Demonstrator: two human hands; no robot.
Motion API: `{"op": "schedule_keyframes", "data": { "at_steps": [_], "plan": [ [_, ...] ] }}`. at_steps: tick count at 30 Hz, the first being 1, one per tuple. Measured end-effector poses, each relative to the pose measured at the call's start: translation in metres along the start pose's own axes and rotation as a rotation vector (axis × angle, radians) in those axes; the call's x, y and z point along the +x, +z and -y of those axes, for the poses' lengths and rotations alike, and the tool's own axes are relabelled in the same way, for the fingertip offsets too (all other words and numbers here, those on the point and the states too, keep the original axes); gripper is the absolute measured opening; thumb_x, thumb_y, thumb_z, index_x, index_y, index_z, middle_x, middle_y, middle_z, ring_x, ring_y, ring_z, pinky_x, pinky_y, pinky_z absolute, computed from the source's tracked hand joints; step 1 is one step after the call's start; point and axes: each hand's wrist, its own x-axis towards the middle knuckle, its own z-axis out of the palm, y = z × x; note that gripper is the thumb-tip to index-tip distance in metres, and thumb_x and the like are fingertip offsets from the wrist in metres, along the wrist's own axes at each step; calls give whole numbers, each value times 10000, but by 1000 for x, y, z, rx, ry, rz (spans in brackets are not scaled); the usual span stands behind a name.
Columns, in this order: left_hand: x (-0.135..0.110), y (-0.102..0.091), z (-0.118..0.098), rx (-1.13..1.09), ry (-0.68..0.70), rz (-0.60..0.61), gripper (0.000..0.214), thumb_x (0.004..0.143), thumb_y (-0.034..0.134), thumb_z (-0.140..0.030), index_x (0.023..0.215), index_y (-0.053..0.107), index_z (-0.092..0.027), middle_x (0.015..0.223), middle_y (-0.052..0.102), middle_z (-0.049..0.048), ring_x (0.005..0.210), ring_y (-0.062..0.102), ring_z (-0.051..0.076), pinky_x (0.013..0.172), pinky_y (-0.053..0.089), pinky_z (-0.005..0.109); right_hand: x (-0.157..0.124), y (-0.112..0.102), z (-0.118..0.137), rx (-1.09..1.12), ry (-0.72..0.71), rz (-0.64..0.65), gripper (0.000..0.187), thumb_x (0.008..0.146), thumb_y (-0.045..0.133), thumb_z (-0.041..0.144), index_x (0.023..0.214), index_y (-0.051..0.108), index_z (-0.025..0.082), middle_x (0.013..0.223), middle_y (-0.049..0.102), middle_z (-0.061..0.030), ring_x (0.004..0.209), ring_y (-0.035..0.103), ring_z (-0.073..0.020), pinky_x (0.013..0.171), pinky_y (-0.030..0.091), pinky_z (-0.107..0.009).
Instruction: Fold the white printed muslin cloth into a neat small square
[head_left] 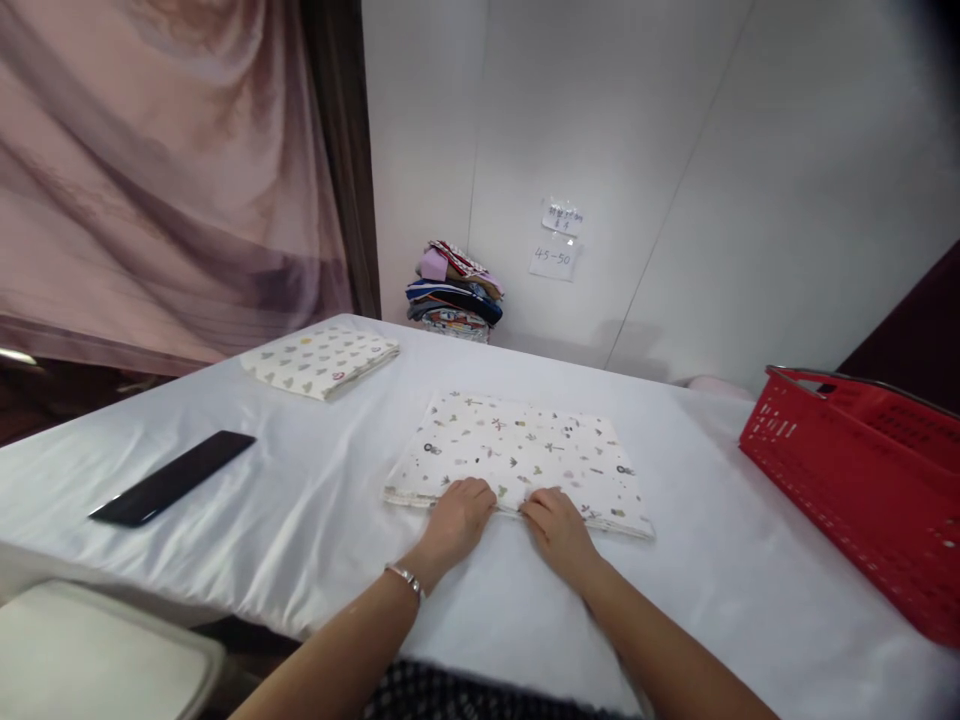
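Observation:
A white folded cloth [517, 450] with small printed figures lies flat on the table in front of me, several layers showing along its near edge. My left hand [463, 515], with a bracelet at the wrist, has its fingers curled over that near edge, left of the middle. Just to the right, my right hand [553, 525] grips the same edge, its fingers bent around the layers. A small gap separates the two hands. The undersides of the fingers and the thumbs are mostly hidden.
Another folded cloth [322, 360] with a heart print lies at the far left. A black flat object [176, 478] rests at the left. On the right stands a red plastic basket [855, 480]. Piled fabrics [456, 290] rise behind the white-covered table [322, 540]. Paper notes [555, 257] hang on the wall.

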Motion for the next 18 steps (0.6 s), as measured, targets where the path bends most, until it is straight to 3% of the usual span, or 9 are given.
{"op": "schedule_keyframes", "data": {
  "at_steps": [7,12,14,18],
  "plan": [
    [-6,-2,-1,-54,17,-37,123,859,493,-209,912,603,-212,920,592,35,895,501,179,781,393,331,-5,-3,2,21,10,20,248,892,433,144,976,656,211,909,595,-61,836,506,-182,738,428,-330],
    [-8,1,-1,-14,15,0,124,848,499,-186,856,617,-221,878,596,26,864,498,179,763,392,334,14,-18,6,125,78,96,241,896,436,211,901,676,230,949,631,-54,899,560,-187,799,464,-344],
    [-9,2,-2,-16,19,-6,128,847,497,-182,854,619,-220,876,594,28,855,502,174,757,394,326,22,-19,9,131,71,114,259,905,430,277,1024,652,217,1130,607,-74,1057,533,-208,910,434,-376],
    [-9,-3,-2,-35,20,-30,156,868,473,-209,804,614,-198,833,597,31,823,515,160,759,405,311,23,-2,14,41,-4,271,478,908,412,373,1331,446,155,1412,400,-99,1310,324,-248,1077,264,-456]
  ]
}}
